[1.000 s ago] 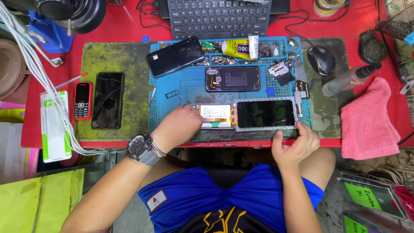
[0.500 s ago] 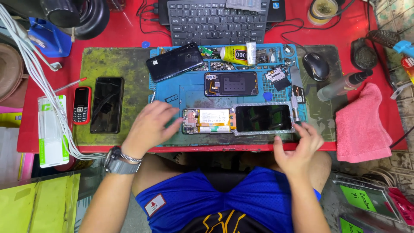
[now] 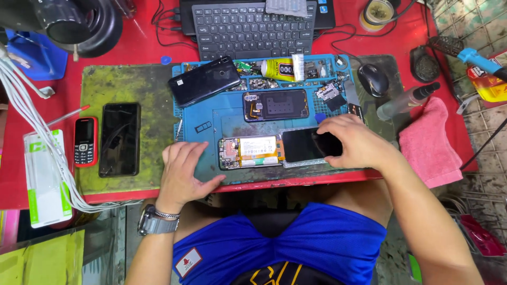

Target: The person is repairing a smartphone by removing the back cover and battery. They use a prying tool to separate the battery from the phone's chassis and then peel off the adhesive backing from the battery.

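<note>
My left hand (image 3: 182,169) rests flat, fingers spread, on the blue repair mat (image 3: 211,113) just left of an opened phone body (image 3: 249,151) with its battery showing. My right hand (image 3: 355,143) lies over the right end of a detached black phone screen (image 3: 305,146), fingers curled on it. The screen lies against the right side of the opened body. Farther back on the mat sit a phone back cover (image 3: 275,104) and a black phone (image 3: 204,81), tilted.
A yellow glue tube (image 3: 278,69) and small parts line the mat's back edge. A keyboard (image 3: 253,26), mouse (image 3: 373,79), spray bottle (image 3: 406,101) and pink cloth (image 3: 428,142) lie around. On the green mat (image 3: 116,84) at left are a black phone (image 3: 120,139) and a small red phone (image 3: 84,141).
My left hand came off the opened phone body and moved left onto the mat. My right hand rose from the table's front edge onto the right end of the screen.
</note>
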